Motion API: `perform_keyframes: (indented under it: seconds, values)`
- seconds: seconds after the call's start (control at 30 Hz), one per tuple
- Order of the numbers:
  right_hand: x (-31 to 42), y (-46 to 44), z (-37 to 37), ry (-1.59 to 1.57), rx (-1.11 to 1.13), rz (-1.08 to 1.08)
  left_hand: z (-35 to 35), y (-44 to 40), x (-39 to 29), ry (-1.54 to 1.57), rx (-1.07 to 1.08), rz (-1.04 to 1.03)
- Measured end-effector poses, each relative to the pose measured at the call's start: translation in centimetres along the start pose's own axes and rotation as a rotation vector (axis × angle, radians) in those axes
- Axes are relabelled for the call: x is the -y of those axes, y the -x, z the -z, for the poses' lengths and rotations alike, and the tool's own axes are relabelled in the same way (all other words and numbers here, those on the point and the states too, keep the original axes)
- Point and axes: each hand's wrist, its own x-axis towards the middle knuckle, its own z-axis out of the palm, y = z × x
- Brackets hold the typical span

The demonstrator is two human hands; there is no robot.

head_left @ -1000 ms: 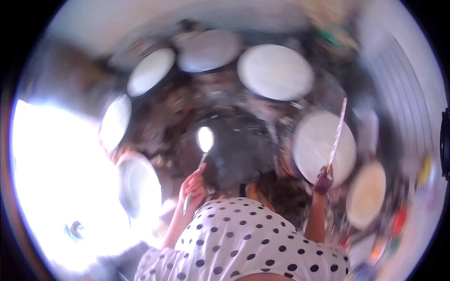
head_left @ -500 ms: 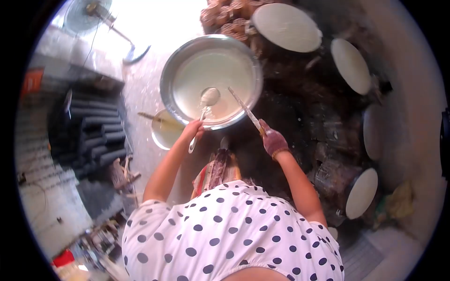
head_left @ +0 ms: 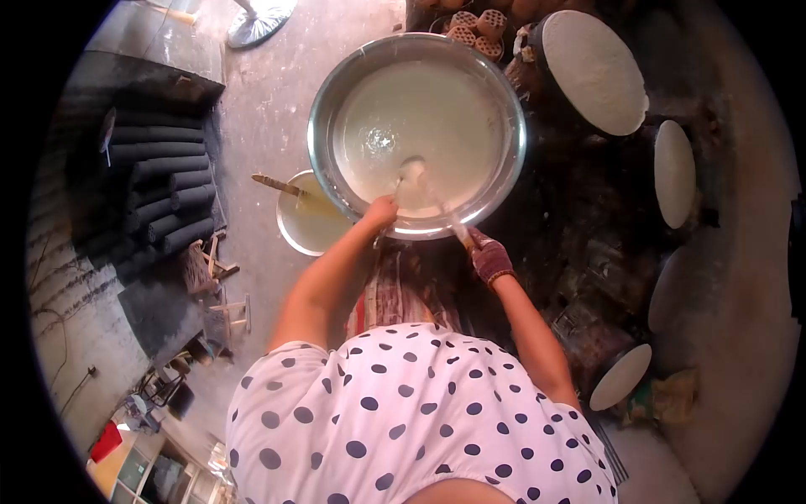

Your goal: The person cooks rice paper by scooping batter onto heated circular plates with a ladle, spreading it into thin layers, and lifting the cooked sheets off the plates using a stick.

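A wide metal basin (head_left: 317, 143) holds a pale, milky liquid (head_left: 420, 109). My bare left hand (head_left: 382, 212) is at the basin's near rim, closed round the handle of a ladle (head_left: 410, 171). The ladle's bowl is at the liquid's surface, inside the near part of the basin. My right hand (head_left: 490, 259), in a dark reddish glove, grips a long flat stick (head_left: 455, 223) just outside the rim. The stick slants over the rim, and its blurred far end meets the ladle's bowl; whether they touch I cannot tell.
A smaller pale basin (head_left: 290, 236) stands left of the large one, with a wooden-handled tool (head_left: 277, 184) across its rim. Dark cylinders (head_left: 172, 168) are stacked at left. Round white-topped vessels (head_left: 594, 74) line the right side. Perforated clay-coloured cylinders (head_left: 489, 25) lie beyond the basin.
The view has shifted, so the basin appears larger and further right. The stick's far end has come leftward to the ladle's bowl. Both hands keep hold of their tools.
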Motion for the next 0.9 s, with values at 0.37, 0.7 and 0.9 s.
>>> perform_keyframes:
  seconds: [0.37, 0.7, 0.9]
  values:
    - [9.7, 10.3, 3.7, -1.028, 0.011, -0.072, -0.7, 15.8, -16.5, 0.777, 0.141, -0.222]
    - [10.6, 14.4, 12.1, -0.579, -0.691, 0.638, 8.2, 29.7, -27.1, 0.345, 0.251, -0.563]
    - [3.5, 9.4, 6.7, 0.161, -1.033, 0.511, 2.6, 22.5, -26.5, 0.890, 0.519, 0.007]
